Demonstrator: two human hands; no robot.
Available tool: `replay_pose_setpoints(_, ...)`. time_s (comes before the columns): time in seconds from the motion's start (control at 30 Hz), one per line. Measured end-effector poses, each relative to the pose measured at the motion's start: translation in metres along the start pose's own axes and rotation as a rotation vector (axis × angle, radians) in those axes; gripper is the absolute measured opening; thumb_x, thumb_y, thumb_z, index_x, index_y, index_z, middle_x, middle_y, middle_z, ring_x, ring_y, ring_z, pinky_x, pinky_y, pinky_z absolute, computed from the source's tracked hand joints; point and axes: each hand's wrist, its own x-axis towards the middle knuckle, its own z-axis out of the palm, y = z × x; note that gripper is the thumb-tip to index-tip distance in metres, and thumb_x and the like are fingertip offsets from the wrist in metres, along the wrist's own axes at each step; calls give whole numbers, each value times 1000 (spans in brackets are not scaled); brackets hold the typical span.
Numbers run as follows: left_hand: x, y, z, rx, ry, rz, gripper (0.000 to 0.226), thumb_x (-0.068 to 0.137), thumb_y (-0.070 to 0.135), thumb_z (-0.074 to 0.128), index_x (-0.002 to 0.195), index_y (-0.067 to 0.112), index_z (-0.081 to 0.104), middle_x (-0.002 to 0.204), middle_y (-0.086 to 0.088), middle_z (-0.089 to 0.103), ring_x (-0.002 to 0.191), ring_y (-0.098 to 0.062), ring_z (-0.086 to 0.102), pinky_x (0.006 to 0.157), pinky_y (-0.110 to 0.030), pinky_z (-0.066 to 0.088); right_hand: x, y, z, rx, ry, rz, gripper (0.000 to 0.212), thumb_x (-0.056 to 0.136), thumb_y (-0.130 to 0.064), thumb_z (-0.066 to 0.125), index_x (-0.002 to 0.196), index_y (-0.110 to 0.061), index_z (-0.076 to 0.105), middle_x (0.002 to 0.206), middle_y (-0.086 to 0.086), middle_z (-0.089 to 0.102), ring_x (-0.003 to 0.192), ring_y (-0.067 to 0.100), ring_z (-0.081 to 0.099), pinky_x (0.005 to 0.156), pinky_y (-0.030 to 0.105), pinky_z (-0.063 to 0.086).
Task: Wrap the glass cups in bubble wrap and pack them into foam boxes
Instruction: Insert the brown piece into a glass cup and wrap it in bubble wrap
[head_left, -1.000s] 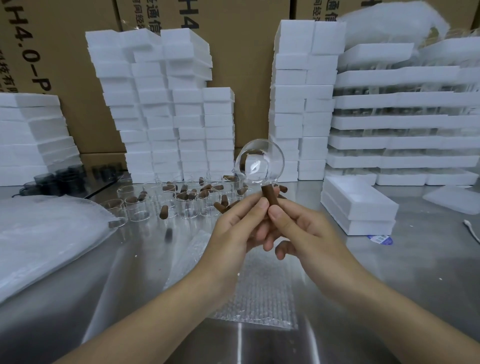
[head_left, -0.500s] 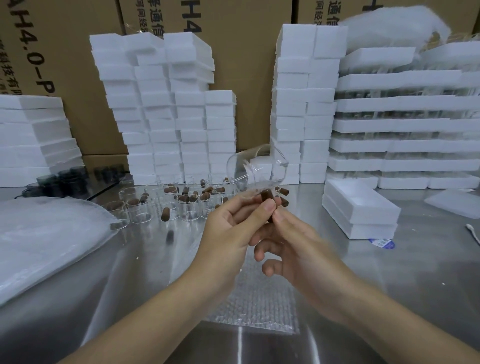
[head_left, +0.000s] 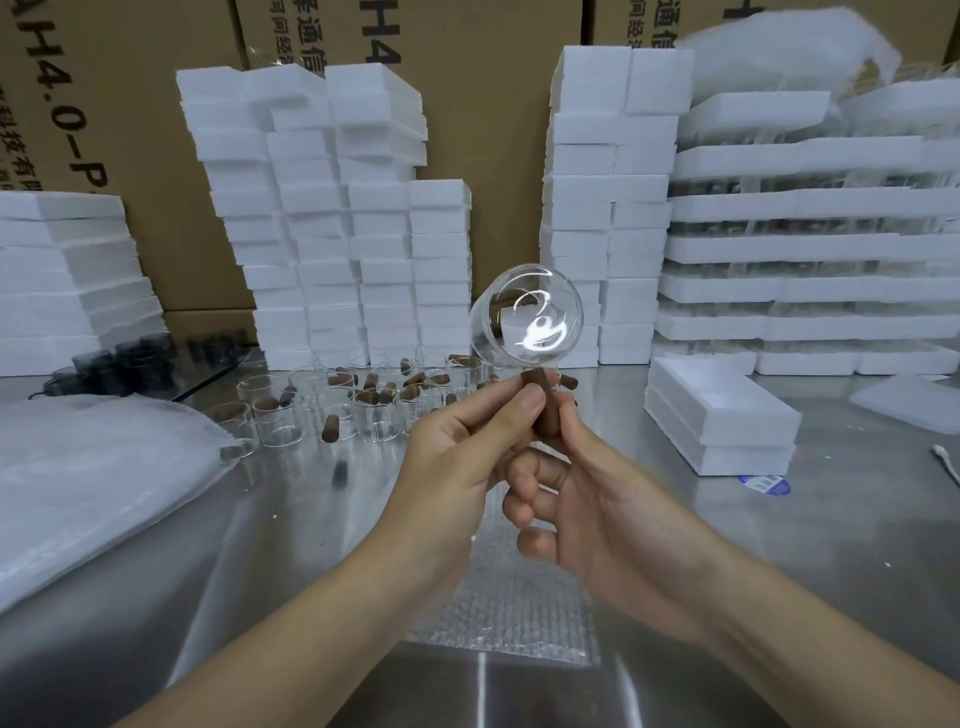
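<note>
left hand and right hand pinch glass cup by its handle, bubble wrap below them, foam box right of them

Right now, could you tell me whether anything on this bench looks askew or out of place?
Yes: the foam box stack behind the spare cups is staggered, its upper boxes skewed and overhanging. The held glass cup looks intact.
</note>
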Motion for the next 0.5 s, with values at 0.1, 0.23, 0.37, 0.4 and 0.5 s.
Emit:
replay_pose_setpoints(0.1,1,-1,0,0,-14,0,36,90,44,77,122,28,81,116,-7,81,96,-35,52,73,-20,59,0,-1,0,-21,6,-8,41,109,-57,39,113,-32,71,86,-1,57,78,13,59,66,26,46)
replay_pose_setpoints(0.23,1,-1,-1,2,-39,-2,41,89,48,74,125,30,80,118,-6,80,102,-37,52,72,-21,59,-1,-1,-1,-39,16,-17,39,109,-55,40,119,-29,69,87,1,58,78,13,60,66,26,46)
replay_pose_setpoints(0.37,2,-1,-2,0,-51,-2,37,91,49,74,125,32,79,122,-5,79,106,-37,51,73,-23,58,-2,-1,-2,-53,13,-14,38,109,-54,42,123,-27,64,89,2,60,78,14,60,67,27,46)
replay_pose_setpoints(0.4,3,-2,-3,-3,-54,-1,35,94,48,75,125,32,79,124,-4,79,107,-37,51,73,-23,58,-2,-1,-2,-53,12,-14,38,109,-54,42,124,-27,64,90,2,60,78,14,60,68,27,46)
replay_pose_setpoints(0.5,4,-4,-4,4,-54,2,34,95,47,71,125,32,79,128,-3,78,109,-37,52,75,-25,59,-2,-1,-3,-50,11,-13,38,109,-54,43,126,-27,63,91,2,60,79,15,60,69,28,45)
